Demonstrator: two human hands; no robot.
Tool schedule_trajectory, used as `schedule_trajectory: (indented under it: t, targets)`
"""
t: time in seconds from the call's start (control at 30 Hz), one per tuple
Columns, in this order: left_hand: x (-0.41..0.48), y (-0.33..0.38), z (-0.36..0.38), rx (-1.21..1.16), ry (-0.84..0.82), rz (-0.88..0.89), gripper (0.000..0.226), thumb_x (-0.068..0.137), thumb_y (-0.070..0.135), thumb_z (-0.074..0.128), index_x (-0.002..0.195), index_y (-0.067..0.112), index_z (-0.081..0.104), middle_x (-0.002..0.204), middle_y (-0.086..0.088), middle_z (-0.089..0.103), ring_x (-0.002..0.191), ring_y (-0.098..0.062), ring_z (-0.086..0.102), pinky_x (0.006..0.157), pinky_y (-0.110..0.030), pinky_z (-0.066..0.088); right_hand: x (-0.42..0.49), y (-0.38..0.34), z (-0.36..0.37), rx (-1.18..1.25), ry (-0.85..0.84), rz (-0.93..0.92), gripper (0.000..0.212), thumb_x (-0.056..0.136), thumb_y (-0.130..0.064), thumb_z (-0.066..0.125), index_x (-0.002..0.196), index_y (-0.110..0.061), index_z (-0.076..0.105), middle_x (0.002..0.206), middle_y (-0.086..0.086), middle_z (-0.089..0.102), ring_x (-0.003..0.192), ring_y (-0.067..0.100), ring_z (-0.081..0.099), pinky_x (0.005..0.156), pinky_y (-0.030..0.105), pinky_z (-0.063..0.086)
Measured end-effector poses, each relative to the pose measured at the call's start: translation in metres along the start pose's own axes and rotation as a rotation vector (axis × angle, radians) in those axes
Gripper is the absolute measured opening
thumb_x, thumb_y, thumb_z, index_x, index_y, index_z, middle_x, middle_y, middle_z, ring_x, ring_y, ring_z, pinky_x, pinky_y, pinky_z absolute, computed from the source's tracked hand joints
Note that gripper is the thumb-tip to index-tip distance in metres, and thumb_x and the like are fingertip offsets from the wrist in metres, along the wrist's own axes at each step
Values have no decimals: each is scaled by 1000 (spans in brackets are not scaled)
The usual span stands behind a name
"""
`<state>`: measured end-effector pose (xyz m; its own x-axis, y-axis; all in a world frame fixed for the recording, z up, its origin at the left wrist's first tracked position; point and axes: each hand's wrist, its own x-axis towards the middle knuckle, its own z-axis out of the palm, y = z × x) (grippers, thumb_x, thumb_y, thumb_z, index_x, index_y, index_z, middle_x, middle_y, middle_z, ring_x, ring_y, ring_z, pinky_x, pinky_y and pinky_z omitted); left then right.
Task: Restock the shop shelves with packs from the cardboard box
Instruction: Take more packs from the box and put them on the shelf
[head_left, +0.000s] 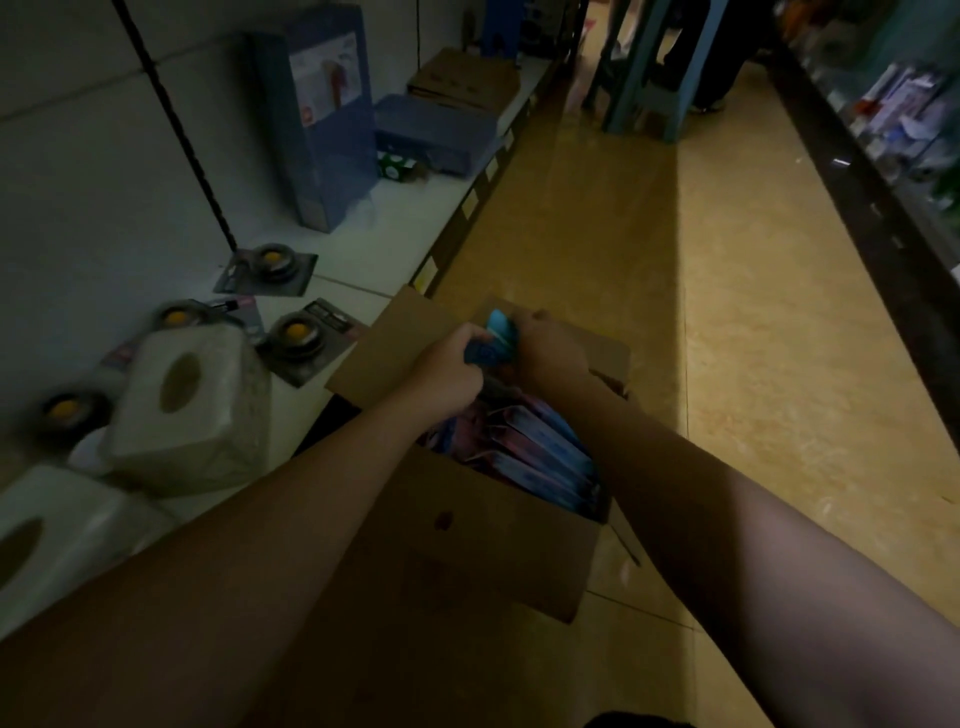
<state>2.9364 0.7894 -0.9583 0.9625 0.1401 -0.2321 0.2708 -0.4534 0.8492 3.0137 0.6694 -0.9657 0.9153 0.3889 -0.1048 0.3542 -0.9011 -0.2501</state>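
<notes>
My left hand (448, 370) and right hand (551, 347) both grip a blue pack (497, 336). It is above the open box (467, 551), beside the shelf (400, 218).

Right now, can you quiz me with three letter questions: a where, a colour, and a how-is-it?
1. Where is the cardboard box? A on the shelf; B on the floor; C on a stool.
2. What colour is the pack the left hand and right hand grip? A yellow; B green; C blue.
3. The box is: A open; B taped shut; C flattened.
Answers: 1 B, floor surrounds its base. 2 C, blue shows between the hands. 3 A, flaps up, packs visible inside.
</notes>
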Motion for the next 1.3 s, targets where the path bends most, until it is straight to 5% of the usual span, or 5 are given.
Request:
schedule_trajectory:
  t: [0.17,0.47,0.83,1.1,1.3]
  targets:
    - [2,-6,-5,-50,79,8,37,94,4,47,127,19,43,134,-5,48,109,-15,49,81,-27,46,-11,4,2,68,156,-91,61,83,-30,70,134,-14,41,119,9,61,105,27,60,74,35,48]
    - [0,-14,10,-441,102,-97,57,94,38,55,145,28,31,129,-1,54,101,-14,59,77,-27,49,-62,62,-10,1240,57,169,60,81,-21,76,130,-16,41,118,12,63,89,20,71,70,32,60]
    - [-6,-11,34,-247,221,-82,24,103,29,33,125,23,38,89,-2,58,67,-15,60,51,-27,45,-53,46,-1,1113,-224,262,43,89,-30,58,126,-21,36,111,8,58,92,23,63,62,31,53]
    - [-23,18,-3,4,399,-14,30,103,30,31,127,15,40,100,-5,56,67,-7,53,43,-12,38,-53,5,-20,1153,16,209,46,90,-43,60,125,-20,40,113,8,60,95,21,66,83,42,58]
    - [-44,55,-61,98,644,101,16,101,34,32,105,22,42,105,-12,57,88,-24,58,65,-36,44,-50,-52,-73,1152,170,-34,17,97,-35,51,107,-25,42,101,2,60,84,14,65,68,32,58]
